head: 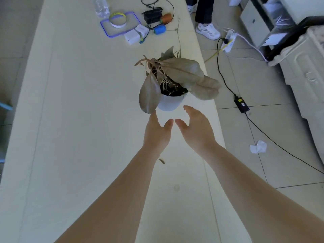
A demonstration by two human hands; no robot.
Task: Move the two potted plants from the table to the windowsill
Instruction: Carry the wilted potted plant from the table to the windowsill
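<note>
The potted plant stands upright on the counter, directly ahead of both hands and just beyond the fingertips. The left hand and the right hand are spread wide and empty, thumbs almost meeting, palms turned toward the pot. The pot lies on the line between the two hands, with neither hand clearly nearer. A drooping leaf hangs just above the left fingertips. Only one plant is visible; no windowsill can be identified.

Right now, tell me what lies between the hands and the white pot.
Only bare table in the head view: the left hand and right hand reach open toward the white pot, nothing between.
</note>
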